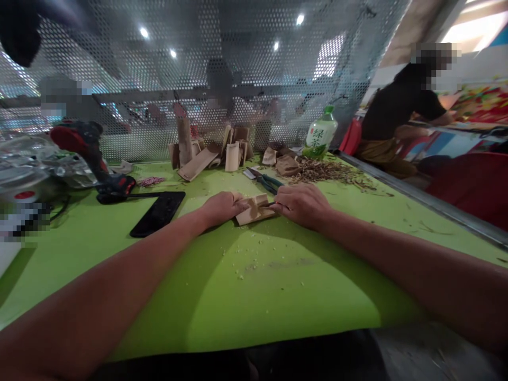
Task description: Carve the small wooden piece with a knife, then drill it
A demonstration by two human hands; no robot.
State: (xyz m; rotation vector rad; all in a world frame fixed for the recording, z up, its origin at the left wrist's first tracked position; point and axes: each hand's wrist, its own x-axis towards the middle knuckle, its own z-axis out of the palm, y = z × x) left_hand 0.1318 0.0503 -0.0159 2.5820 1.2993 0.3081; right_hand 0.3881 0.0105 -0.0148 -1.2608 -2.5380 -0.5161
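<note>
— Colours at the centre?
— Pale tan on a curved bamboo strip [254, 210], over a lime-green tabletop [246, 301] flecked with cream crumbs.
— Any patterns?
— Rows of round holes across a grey perforated metal screen [159, 69]. Red and black on a cordless drill [89, 153].

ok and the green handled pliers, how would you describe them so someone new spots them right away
Start at the lime-green table, at its far edge, where a plastic green tea bottle stands. Left of that bottle, beside a heap of brown scraps, lie the pliers, the only tool there with dark green handles, just beyond the person's right hand.
</note>
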